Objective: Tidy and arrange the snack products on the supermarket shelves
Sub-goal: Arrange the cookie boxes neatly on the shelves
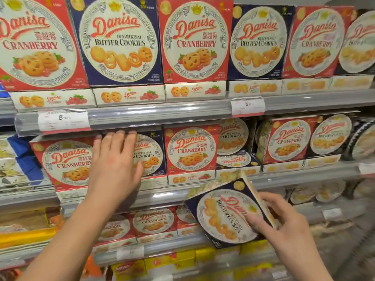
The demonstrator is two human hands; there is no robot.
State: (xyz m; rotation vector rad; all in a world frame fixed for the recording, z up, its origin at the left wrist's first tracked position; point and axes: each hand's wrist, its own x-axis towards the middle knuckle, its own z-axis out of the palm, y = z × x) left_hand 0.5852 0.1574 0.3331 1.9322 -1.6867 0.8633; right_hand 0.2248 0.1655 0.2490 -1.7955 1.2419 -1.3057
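Note:
My right hand (282, 218) grips a navy Danisa butter cookies box (223, 213), tilted on its side in front of the lower shelf edge. My left hand (115, 159) lies flat with straight fingers against the front of another navy butter cookies box (151, 157) on the middle shelf, partly covering it. A red cranberry box (65, 161) stands to its left and another red cranberry box (191, 151) to its right.
The top shelf (162, 114) carries a row of large red and navy Danisa boxes over flat white ones. Right of the middle cranberry box, a navy box (233, 136) sits set back above an upside-down one. Lower shelves hold more cookie boxes and yellow packs (182, 260).

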